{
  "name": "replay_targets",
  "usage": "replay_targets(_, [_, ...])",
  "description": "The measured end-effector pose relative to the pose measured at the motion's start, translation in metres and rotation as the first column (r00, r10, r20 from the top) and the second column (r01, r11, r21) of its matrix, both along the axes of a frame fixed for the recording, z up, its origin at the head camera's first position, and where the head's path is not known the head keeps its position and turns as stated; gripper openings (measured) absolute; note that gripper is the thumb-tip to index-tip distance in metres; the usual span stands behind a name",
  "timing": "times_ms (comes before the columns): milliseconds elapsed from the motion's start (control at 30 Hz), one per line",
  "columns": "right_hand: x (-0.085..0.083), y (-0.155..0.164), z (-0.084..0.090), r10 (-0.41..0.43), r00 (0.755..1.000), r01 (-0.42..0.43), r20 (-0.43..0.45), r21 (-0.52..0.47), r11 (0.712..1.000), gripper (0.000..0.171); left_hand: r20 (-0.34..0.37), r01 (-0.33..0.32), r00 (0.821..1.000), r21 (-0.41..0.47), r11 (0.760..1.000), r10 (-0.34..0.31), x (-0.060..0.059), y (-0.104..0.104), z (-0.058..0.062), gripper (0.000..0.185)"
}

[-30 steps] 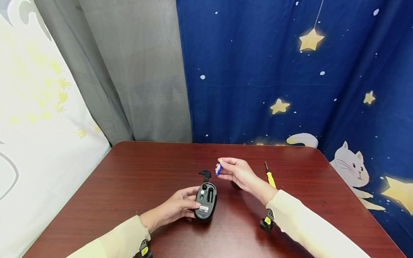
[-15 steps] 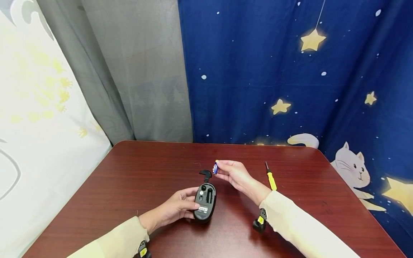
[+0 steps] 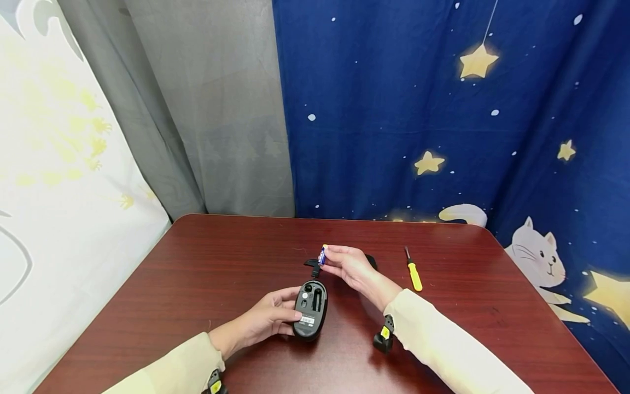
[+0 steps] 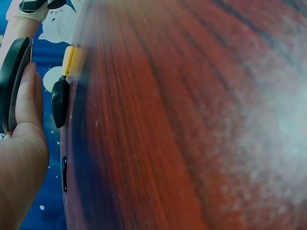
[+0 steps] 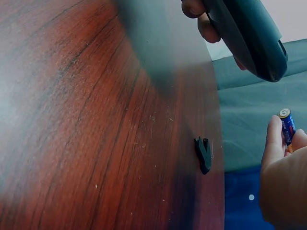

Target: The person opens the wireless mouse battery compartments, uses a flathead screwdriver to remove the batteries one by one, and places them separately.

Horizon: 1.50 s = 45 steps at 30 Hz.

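A black computer mouse (image 3: 311, 309) lies upside down on the dark red table (image 3: 206, 273), its battery bay uncovered. My left hand (image 3: 269, 316) grips its left side; in the left wrist view the mouse (image 4: 13, 81) stands against my palm. My right hand (image 3: 344, 262) pinches a small blue battery (image 3: 322, 255) just beyond the mouse, above the table. The battery (image 5: 288, 127) shows between my fingertips in the right wrist view, with the mouse (image 5: 249, 36) above it. A small black cover piece (image 3: 311, 265) lies on the table just past the mouse.
A yellow-handled screwdriver (image 3: 413, 271) lies to the right on the table. A dark object (image 3: 371, 261) peeks out behind my right hand. Grey and starry blue curtains (image 3: 443, 109) hang behind the table's far edge.
My right hand has carried the battery leftward, toward the spot over the mouse's far end. The left hand and mouse stay nearly still.
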State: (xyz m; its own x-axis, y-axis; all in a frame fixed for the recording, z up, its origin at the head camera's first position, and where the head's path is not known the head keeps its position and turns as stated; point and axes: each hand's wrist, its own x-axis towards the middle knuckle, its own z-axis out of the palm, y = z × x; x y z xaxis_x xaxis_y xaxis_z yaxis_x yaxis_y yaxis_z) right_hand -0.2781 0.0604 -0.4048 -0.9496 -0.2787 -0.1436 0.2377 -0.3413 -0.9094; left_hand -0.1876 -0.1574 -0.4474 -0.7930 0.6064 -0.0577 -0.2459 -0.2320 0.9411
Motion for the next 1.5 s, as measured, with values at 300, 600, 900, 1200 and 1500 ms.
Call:
replay_targets(300, [-0.006, -0.012, -0.004, 0.032, 0.999, -0.031, -0.015, 0.054, 0.998, 0.043, 0.002, -0.016, 1.0, -0.011, 1.0, 0.016, 0.001, -0.002, 0.002, 0.071])
replay_targets(600, [-0.013, -0.031, -0.017, -0.047, 0.999, 0.047, -0.002, 0.074, 0.996, 0.037, -0.005, -0.011, 1.0, -0.017, 1.0, 0.011, 0.003, -0.004, 0.001, 0.072])
replay_targets(900, [-0.016, -0.046, -0.027, -0.1, 0.995, 0.101, -0.012, 0.137, 0.985, 0.033, -0.002, -0.021, 1.0, -0.021, 1.0, 0.021, 0.004, -0.007, 0.001, 0.073])
replay_targets(1200, [-0.015, -0.058, -0.034, -0.148, 0.989, 0.15, -0.028, 0.211, 0.966, 0.027, 0.009, -0.022, 1.0, -0.011, 1.0, 0.022, 0.005, -0.01, 0.0, 0.073])
replay_targets(1500, [-0.012, -0.066, -0.041, -0.206, 0.974, 0.226, -0.096, 0.305, 0.925, 0.021, 0.009, -0.035, 0.999, -0.027, 0.999, 0.035, 0.007, -0.014, 0.0, 0.074])
